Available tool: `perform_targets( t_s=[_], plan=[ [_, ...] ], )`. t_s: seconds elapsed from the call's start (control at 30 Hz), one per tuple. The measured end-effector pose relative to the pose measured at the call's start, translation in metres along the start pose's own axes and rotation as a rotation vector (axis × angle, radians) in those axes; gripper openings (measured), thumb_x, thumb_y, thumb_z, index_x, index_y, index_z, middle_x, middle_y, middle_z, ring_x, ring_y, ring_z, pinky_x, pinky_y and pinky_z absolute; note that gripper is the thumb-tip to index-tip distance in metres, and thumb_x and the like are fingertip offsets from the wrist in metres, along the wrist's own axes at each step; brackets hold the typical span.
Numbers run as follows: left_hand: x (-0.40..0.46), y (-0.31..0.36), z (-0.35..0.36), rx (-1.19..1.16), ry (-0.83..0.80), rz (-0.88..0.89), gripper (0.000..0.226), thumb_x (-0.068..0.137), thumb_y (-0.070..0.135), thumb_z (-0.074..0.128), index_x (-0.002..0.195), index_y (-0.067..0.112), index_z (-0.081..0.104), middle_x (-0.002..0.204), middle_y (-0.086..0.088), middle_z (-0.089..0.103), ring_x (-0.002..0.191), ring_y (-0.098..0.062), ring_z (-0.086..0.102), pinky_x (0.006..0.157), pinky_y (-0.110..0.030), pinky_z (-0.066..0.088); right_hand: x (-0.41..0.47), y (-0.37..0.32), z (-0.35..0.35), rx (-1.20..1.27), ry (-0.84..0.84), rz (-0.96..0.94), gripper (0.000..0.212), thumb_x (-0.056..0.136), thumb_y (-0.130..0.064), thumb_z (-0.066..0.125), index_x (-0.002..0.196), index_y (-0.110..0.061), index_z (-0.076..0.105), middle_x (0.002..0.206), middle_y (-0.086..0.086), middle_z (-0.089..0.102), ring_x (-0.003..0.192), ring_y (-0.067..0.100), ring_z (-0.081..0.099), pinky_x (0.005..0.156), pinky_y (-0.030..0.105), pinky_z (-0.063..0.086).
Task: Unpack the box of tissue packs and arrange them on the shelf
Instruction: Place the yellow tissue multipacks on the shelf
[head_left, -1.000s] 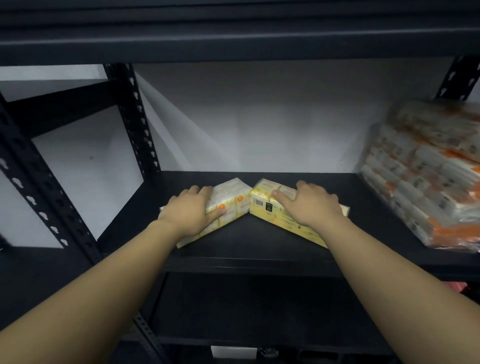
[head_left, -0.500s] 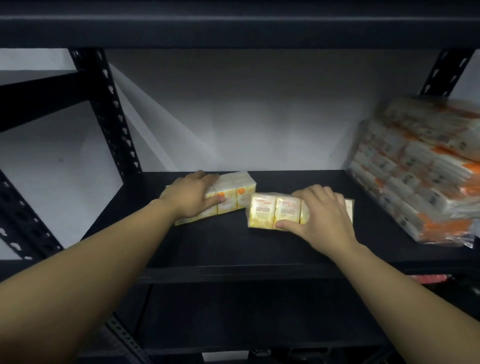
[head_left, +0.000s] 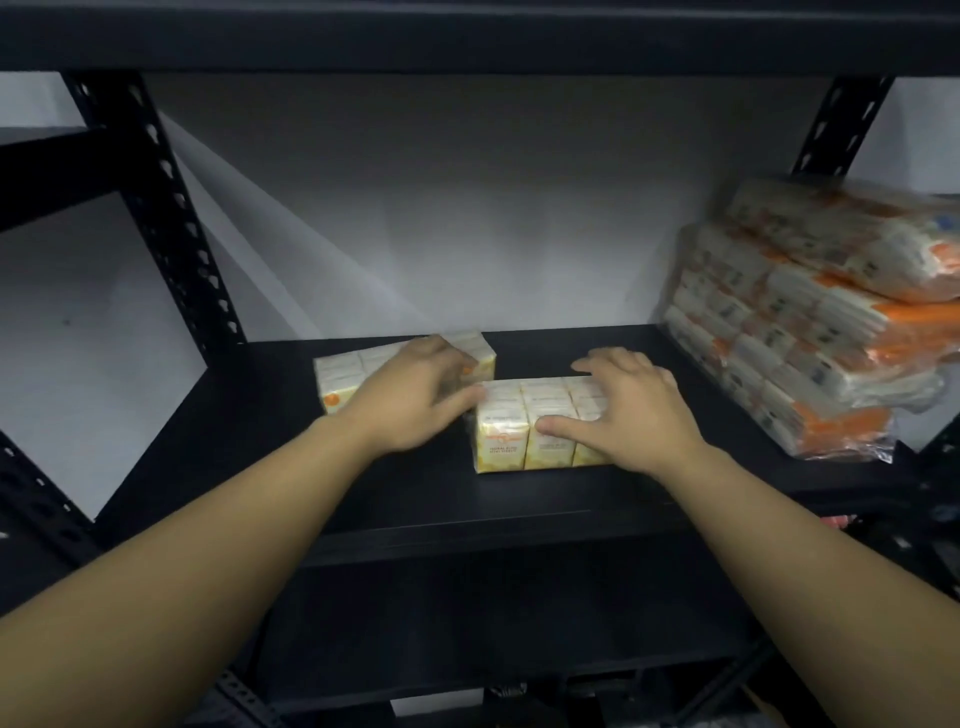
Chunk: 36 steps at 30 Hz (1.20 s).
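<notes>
Two yellow tissue packs lie on the black shelf board (head_left: 467, 512). The left pack (head_left: 347, 378) lies toward the back wall, and my left hand (head_left: 415, 400) rests over its right half with the thumb reaching to the second pack. That second pack (head_left: 524, 428) stands nearer the front, its printed face toward me. My right hand (head_left: 628, 415) lies flat on top of it, fingers spread and straight, thumb across its front. The box is out of sight.
A tall pile of orange-and-white tissue bundles (head_left: 810, 332) in clear wrap fills the shelf's right end. Black perforated uprights stand at back left (head_left: 171, 223) and back right (head_left: 841, 130). An upper shelf (head_left: 467, 31) hangs close overhead; a lower shelf sits below.
The right pack has slid nearer and squared up with its face toward me. My right hand went from gripping it to lying flat on top. The left pack shifted back.
</notes>
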<state>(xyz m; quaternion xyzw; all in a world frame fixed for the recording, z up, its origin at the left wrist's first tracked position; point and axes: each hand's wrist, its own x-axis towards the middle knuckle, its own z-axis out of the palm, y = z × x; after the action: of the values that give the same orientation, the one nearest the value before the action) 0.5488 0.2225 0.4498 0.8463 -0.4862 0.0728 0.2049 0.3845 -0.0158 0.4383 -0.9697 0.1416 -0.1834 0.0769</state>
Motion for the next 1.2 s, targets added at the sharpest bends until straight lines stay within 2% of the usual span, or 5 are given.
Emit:
perform_targets(
  t_s=[0.47,0.6,0.8,0.93,1.2],
  plan=[
    [0.038,0.068,0.053,-0.114,0.003,-0.007,0.053,0.097,0.048,0.067,0.144,0.025,0.059,0.143,0.004,0.055,0.13,-0.016,0.054,0.11,-0.03,0.042,-0.045,0.049,-0.036,-0.143,-0.099,0.199,0.086,0.082,-0.09,0.04,0.149,-0.036,0.047,0.142,-0.004,0.057,0.13,0.023,0.049,0.099,0.044,0.032],
    [0.043,0.081,0.066,-0.159,0.076,-0.137,0.057,0.096,0.046,0.068,0.148,0.026,0.053,0.141,0.0,0.051,0.126,-0.018,0.055,0.107,-0.034,0.046,-0.053,0.048,-0.046,-0.191,-0.1,0.271,0.074,0.084,-0.088,0.041,0.129,-0.033,0.062,0.119,-0.003,0.066,0.113,0.023,0.059,0.091,0.044,0.042],
    [0.028,0.102,0.076,-0.381,0.114,-0.249,0.041,0.091,0.053,0.072,0.118,0.024,0.06,0.107,0.009,0.062,0.09,-0.005,0.062,0.081,-0.027,0.056,-0.053,0.032,-0.058,0.16,-0.12,0.418,0.045,0.083,-0.068,0.067,0.105,-0.029,0.064,0.089,-0.012,0.066,0.079,0.007,0.062,0.065,0.032,0.056],
    [0.011,0.106,0.07,-0.571,0.038,-0.277,0.043,0.091,0.052,0.072,0.123,0.023,0.065,0.106,0.013,0.067,0.092,-0.002,0.065,0.078,-0.014,0.05,-0.047,0.019,-0.052,0.279,-0.113,0.408,0.044,0.083,-0.06,0.075,0.109,-0.027,0.062,0.091,-0.01,0.064,0.077,0.007,0.064,0.06,0.029,0.051],
    [-0.015,0.095,0.035,-0.628,-0.128,-0.277,0.077,0.071,0.064,0.084,0.136,0.031,0.056,0.117,0.017,0.069,0.104,0.001,0.068,0.089,-0.029,0.059,-0.031,-0.015,-0.031,0.478,-0.132,0.318,0.025,0.091,-0.037,0.076,0.106,-0.018,0.068,0.085,0.002,0.073,0.055,0.009,0.071,0.051,0.022,0.055]
  ],
)
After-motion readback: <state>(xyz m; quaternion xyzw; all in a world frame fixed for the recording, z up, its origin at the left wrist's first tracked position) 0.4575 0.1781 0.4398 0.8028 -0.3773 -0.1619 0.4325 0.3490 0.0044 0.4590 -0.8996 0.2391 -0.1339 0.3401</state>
